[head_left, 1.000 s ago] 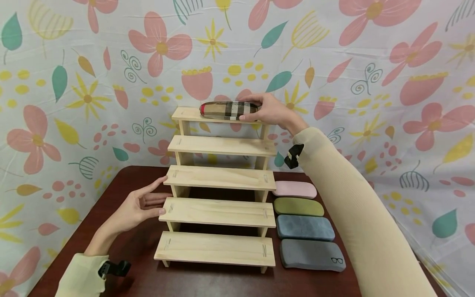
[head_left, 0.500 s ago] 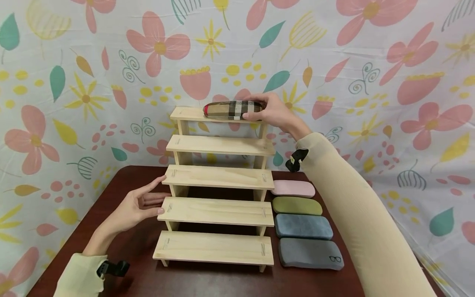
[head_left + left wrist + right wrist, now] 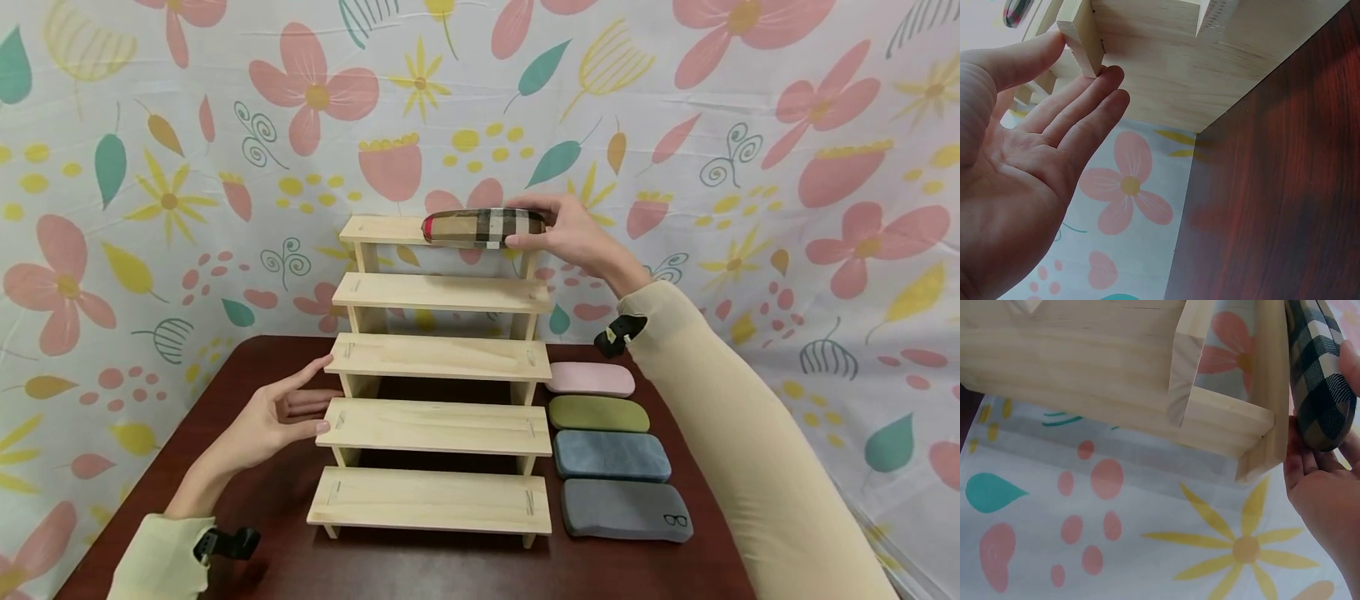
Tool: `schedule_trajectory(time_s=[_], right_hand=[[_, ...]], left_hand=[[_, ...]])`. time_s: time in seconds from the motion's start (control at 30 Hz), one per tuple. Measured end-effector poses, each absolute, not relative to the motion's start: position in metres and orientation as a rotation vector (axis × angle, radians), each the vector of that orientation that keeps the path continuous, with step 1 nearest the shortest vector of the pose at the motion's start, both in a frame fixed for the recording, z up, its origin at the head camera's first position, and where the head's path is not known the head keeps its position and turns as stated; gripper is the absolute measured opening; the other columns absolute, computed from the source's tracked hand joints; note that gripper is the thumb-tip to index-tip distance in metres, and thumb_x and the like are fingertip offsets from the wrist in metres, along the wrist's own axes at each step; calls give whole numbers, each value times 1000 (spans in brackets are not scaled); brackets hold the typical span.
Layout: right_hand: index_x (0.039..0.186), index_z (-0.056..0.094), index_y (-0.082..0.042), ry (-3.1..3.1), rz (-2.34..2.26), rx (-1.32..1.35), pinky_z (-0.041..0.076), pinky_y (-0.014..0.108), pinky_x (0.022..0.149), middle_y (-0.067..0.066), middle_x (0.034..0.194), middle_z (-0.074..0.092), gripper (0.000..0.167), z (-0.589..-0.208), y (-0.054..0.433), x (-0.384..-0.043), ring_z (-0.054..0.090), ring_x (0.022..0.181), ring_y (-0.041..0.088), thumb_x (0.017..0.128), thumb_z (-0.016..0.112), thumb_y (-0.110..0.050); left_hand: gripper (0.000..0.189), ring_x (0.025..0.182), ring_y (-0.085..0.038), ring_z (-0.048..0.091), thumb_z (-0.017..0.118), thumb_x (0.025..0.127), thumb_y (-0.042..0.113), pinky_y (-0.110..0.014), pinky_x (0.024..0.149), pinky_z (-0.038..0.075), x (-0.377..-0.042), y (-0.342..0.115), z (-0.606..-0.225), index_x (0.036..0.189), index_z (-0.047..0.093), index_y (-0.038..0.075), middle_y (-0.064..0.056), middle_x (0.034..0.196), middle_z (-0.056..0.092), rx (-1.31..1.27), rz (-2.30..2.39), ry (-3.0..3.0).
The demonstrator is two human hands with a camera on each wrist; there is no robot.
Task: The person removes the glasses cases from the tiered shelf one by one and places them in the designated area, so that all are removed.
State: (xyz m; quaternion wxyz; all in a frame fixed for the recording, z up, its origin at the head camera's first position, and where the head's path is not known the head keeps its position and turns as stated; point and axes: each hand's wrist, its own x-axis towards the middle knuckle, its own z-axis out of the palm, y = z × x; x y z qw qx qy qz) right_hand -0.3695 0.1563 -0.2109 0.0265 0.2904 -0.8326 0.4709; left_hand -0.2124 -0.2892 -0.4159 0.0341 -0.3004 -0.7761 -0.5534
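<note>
In the head view, a plaid glasses case (image 3: 459,227) with a red end lies lengthwise along the top shelf of a pale wooden stepped rack (image 3: 441,356). My right hand (image 3: 576,237) grips the case's right end, thumb in front and fingers behind. The right wrist view shows the dark checked end of the case (image 3: 1321,381) close against the top board; contact there is unclear. My left hand (image 3: 262,429) touches the rack's left side with mostly straight fingers, the index at the middle shelf and the thumb at the shelf below. The left wrist view shows its fingertips (image 3: 1113,75) against a shelf end.
Right of the rack, a pink case (image 3: 591,379), an olive case (image 3: 598,413), a light blue case (image 3: 612,456) and a grey case (image 3: 626,510) lie in a column on the dark red table (image 3: 420,571). Flowered cloth (image 3: 480,100) hangs behind.
My right hand has slid the plaid glasses case rightward along the top shelf. My left hand keeps its place at the rack's side, and the view has shifted slightly.
</note>
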Motion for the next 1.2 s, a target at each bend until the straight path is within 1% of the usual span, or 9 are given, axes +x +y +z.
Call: schedule_trajectory(time_s=[0.17,0.3,0.4,0.5,0.67,0.8,0.93,1.03,1.2], right_hand=[[145,64,-7,-2542,1471,910,49,31,89,13,130,67,55,-210,166,-362,62,110,24,94,82,-17],[147,63,-10,-2550,1413,910,47,32,95,9,140,63,57,-208,176,-357,59,121,20,94,82,-20],[146,63,-10,-2553,1406,905,46,32,95,8,142,62,56,-209,182,-352,58,123,21,94,82,-19],[145,64,-10,-2559,1424,905,46,36,96,8,144,60,55,-211,189,-347,57,125,22,94,82,-17],[146,63,-11,-2575,1346,912,39,46,111,4,154,52,56,-217,200,-336,45,144,22,94,82,-20],[147,62,-9,-2559,1322,924,39,47,111,6,149,56,58,-220,208,-327,50,139,24,94,83,-18],[148,61,-8,-2569,1321,918,38,46,112,5,149,57,59,-224,216,-318,49,140,22,94,83,-18],[148,61,-10,-2570,1342,909,37,43,113,3,150,56,58,-230,223,-312,47,141,19,94,83,-17],[146,63,-9,-2531,1357,926,44,31,101,6,143,60,54,-239,234,-303,55,127,19,95,81,-9]], left_hand=[[92,125,-15,66,77,90,-12,-33,89,60,-213,-290,-415,167,28,7,1,165,41,-924,-1694,-2385],[92,126,-14,65,76,91,-12,-33,88,60,-213,-290,-416,167,29,8,3,164,43,-924,-1704,-2385],[92,126,-15,65,76,91,-12,-34,87,61,-213,-289,-416,167,29,9,4,163,43,-927,-1713,-2382],[91,126,-16,66,76,91,-12,-34,86,61,-213,-289,-416,167,30,8,6,158,50,-925,-1728,-2381],[91,125,-14,66,76,91,-12,-33,87,61,-213,-289,-416,167,30,8,6,154,54,-925,-1728,-2385],[92,126,-15,65,76,91,-11,-34,87,61,-213,-288,-415,167,29,9,-2,162,46,-927,-1714,-2388],[91,124,-14,66,77,91,-11,-34,87,61,-212,-288,-415,167,31,9,-7,157,52,-917,-1721,-2390],[91,124,-13,66,77,91,-11,-33,87,61,-212,-289,-415,167,31,8,-1,155,54,-915,-1726,-2391],[91,125,-13,66,77,91,-11,-33,87,61,-211,-289,-416,167,30,8,9,159,47,-917,-1721,-2388]])
